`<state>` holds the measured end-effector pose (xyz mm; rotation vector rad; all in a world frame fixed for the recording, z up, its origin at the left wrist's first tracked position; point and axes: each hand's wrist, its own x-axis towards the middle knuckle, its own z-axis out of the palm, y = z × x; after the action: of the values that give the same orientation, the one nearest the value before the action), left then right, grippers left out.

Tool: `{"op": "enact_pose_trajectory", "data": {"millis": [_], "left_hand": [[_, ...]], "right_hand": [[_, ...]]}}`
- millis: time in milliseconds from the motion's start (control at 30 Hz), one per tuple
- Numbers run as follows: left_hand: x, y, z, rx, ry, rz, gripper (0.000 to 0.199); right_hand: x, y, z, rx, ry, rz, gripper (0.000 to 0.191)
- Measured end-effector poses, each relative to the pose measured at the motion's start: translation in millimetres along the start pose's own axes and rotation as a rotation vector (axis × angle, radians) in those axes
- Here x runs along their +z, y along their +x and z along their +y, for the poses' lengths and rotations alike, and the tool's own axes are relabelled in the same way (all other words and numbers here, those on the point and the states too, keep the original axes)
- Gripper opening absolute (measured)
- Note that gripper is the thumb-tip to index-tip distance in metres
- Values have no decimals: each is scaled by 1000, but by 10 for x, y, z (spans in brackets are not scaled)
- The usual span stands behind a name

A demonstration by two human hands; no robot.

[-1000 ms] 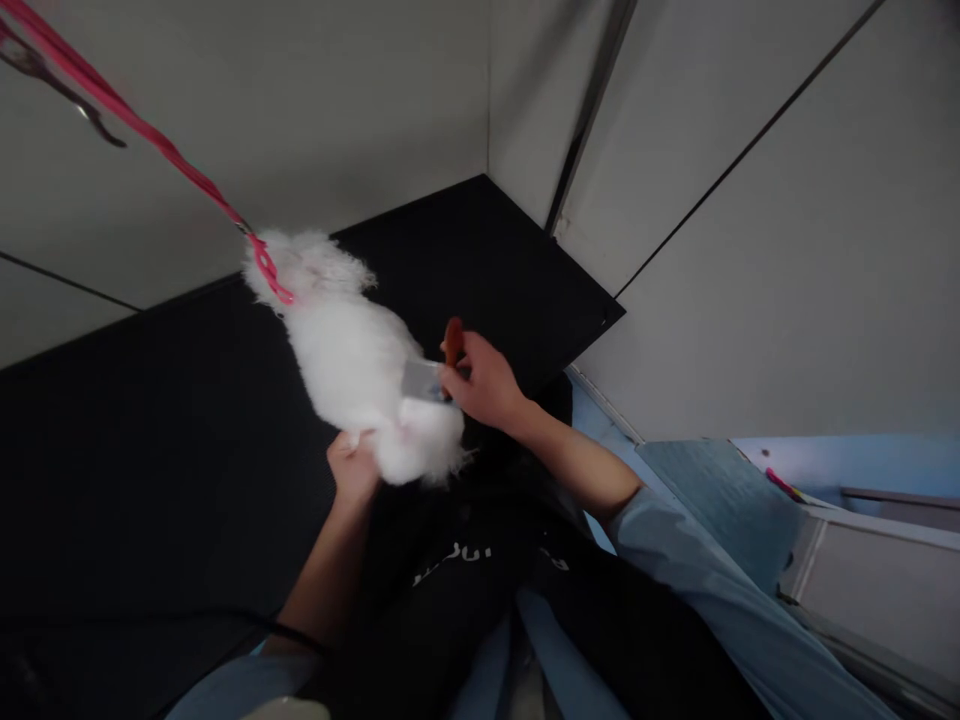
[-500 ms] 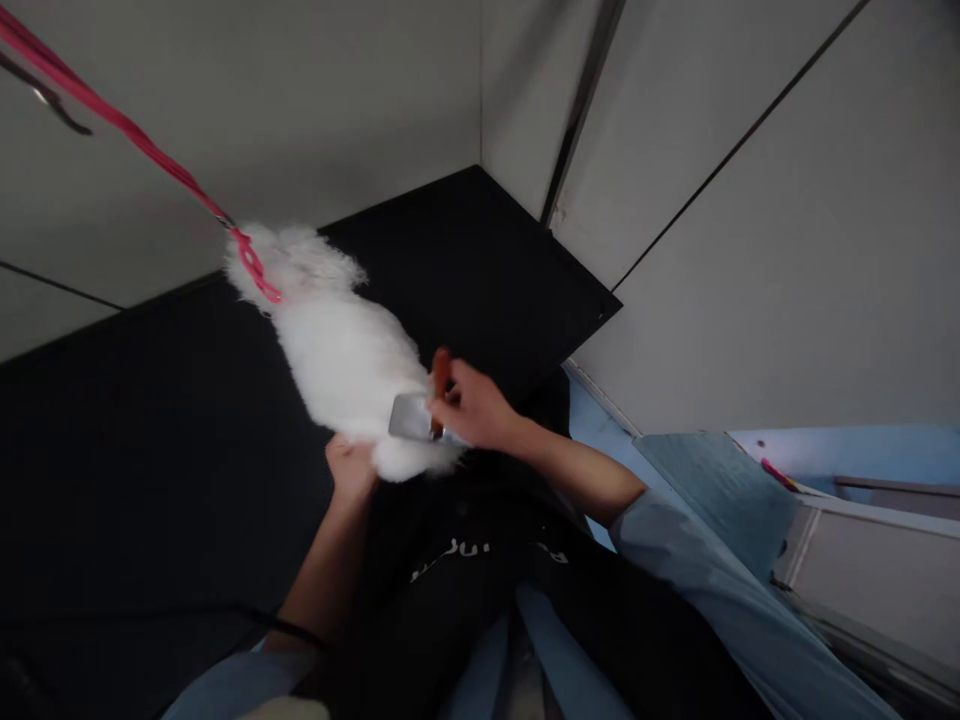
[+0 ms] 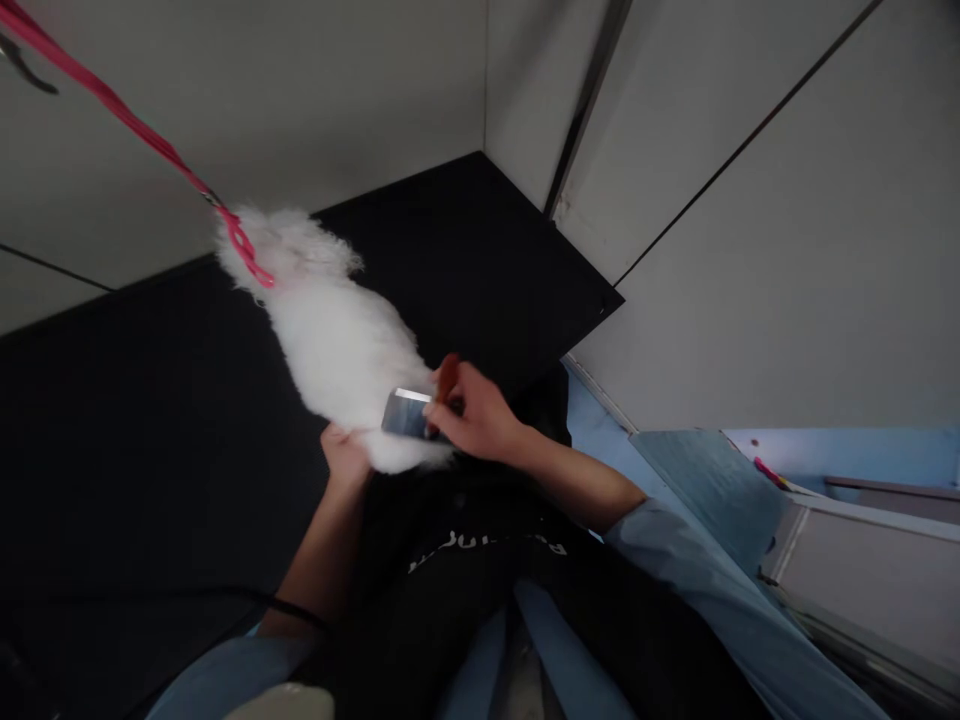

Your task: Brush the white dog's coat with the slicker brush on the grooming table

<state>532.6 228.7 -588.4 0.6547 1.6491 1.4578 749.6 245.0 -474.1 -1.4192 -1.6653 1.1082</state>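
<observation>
A fluffy white dog (image 3: 337, 340) stands on a black table (image 3: 480, 260), its back toward me and its head at the far left. My right hand (image 3: 476, 410) is closed around the reddish-brown handle of a slicker brush (image 3: 406, 414). The flat metal head of the brush lies against the fur at the dog's rear. My left hand (image 3: 346, 458) grips the dog's hindquarters from the left side; its fingertips are hidden in the fur, and I cannot tell which part they hold.
A pink leash (image 3: 112, 100) runs from the dog's neck to the upper left, near a dark metal hook (image 3: 28, 68). Pale grey walls (image 3: 787, 240) stand behind and right of the table. A dark cord (image 3: 247, 592) crosses by my left forearm.
The slicker brush has shifted slightly left over the dog's rear and tilted, so its metal head now catches light. My left hand keeps its hold. The whole view has shifted a little.
</observation>
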Motion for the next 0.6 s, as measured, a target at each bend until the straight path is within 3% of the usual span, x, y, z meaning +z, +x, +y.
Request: {"op": "enact_pose_trajectory", "data": {"millis": [67,167,200,300,333,400,467,533,600], "left_hand": [[-2,-5,9,-6,-1,15,11],[-20,-5,16,-9,0,20,13],[-27,-3,17,-9,-4,16,13],[-43,-1,12,-3,-21,11,12],[-45,-2,10,-2,-24,15,12],[-41,-9,7,0,-30,24,12],[-30,-17,7,-2,-39,23,13],[-17,-21,12,-1,-50,19,13],[-13,-18,16,2,-48,23,12]], "right_hand": [[-4,11,21,46,35,-31,29],[7,23,52,50,47,213,29],[18,19,55,13,42,210,30],[42,1,51,-18,50,-24,31],[40,1,49,11,56,-38,30],[22,5,48,56,46,103,30],[7,4,47,14,7,221,30],[10,0,46,-62,-21,96,30],[24,10,46,-49,-14,-42,28]]}}
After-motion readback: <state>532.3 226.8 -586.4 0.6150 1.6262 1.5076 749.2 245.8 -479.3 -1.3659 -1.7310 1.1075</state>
